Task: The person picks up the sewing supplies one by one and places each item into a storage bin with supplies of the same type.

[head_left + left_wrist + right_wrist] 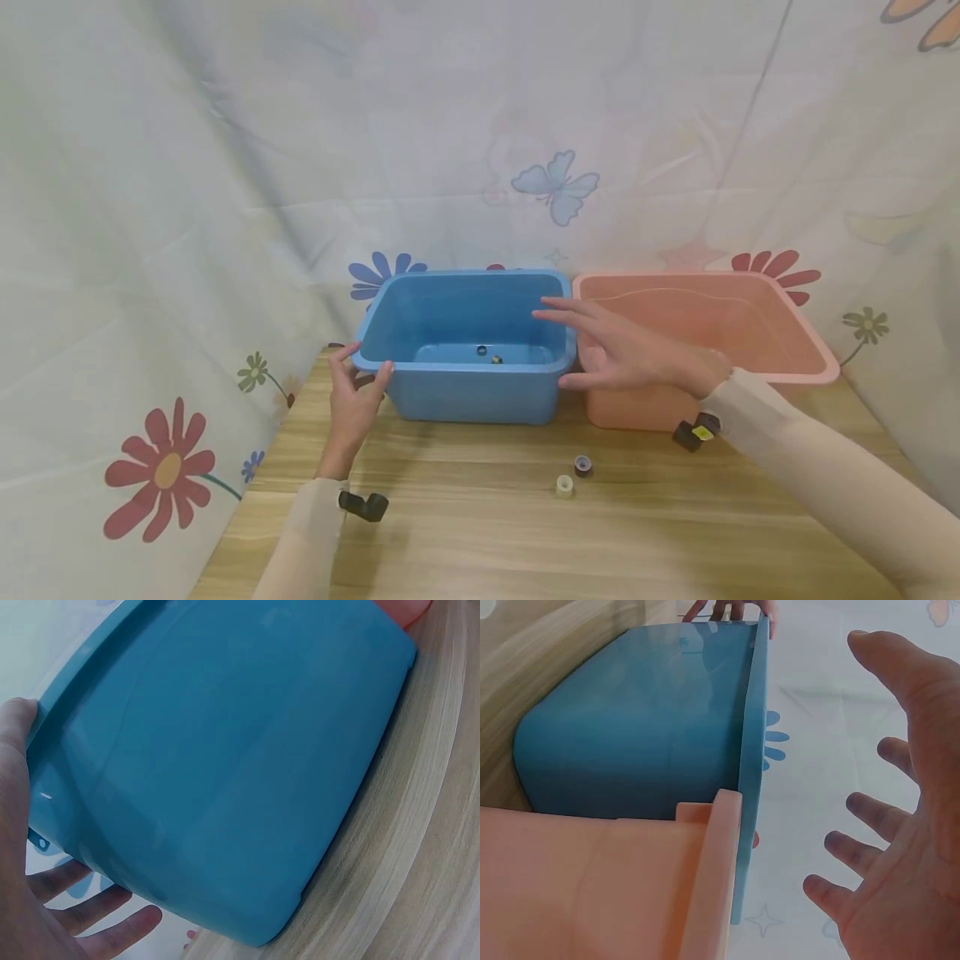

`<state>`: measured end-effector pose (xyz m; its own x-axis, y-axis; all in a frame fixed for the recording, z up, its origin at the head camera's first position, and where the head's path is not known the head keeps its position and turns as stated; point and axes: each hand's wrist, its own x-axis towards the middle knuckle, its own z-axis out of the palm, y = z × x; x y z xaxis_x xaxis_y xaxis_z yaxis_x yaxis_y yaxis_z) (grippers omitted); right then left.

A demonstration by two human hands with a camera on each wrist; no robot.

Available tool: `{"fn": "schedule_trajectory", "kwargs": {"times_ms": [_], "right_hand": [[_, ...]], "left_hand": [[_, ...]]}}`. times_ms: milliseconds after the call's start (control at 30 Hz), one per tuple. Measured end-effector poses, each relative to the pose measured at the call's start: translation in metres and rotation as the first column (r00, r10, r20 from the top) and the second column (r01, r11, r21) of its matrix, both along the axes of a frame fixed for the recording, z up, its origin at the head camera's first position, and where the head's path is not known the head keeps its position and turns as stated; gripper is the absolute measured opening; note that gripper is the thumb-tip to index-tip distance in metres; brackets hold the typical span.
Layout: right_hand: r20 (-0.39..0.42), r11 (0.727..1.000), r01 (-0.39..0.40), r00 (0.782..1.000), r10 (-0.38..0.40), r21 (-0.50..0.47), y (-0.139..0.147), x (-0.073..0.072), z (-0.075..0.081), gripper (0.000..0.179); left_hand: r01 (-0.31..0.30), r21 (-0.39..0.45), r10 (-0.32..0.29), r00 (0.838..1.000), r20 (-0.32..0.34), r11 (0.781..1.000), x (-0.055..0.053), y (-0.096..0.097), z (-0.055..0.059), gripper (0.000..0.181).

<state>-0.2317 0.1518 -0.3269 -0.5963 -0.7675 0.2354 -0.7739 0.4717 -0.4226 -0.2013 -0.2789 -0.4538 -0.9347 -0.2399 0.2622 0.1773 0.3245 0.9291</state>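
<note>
My left hand (354,410) holds the near left corner of a blue plastic bin (472,393), thumb at the front rim and fingers along the left side. In the left wrist view the fingers (120,930) spread below the rim. My right hand (626,348) is raised at the bin's right end, over the near left part of a pink bin (772,337), its fingers extended and apart. The right wrist view shows nothing in that hand. Inside the blue bin lie two small dark pieces, one ring-like piece (482,350) and one yellowish piece (497,360).
On the wooden table (465,533), in front of the bins, sit a small cream ring (565,487) and a small dark ring (582,466). The two bins stand side by side, rims close together. Behind them hangs a pale curtain (450,125) printed with flowers and butterflies.
</note>
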Motion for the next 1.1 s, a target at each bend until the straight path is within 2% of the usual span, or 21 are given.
{"fn": "schedule_trajectory", "kwargs": {"times_ms": [400,767,1100], "right_hand": [[-0.065,0.996,-0.067,0.996,0.063,-0.062,0.013,0.021,-0.007,0.085],[-0.077,0.997,-0.006,0.997,0.001,-0.071,0.020,0.042,-0.015,0.089],[-0.137,0.988,-0.028,0.990,0.007,-0.150,0.024,0.046,-0.028,0.092]], "left_hand": [[-0.019,-0.020,0.019,1.000,-0.002,1.000,-0.001,0.003,-0.001,0.073],[-0.021,-0.016,0.021,1.000,-0.012,1.000,0.000,0.004,-0.001,0.072],[-0.017,-0.019,0.017,1.000,-0.024,1.000,0.000,0.003,-0.002,0.071]]}}
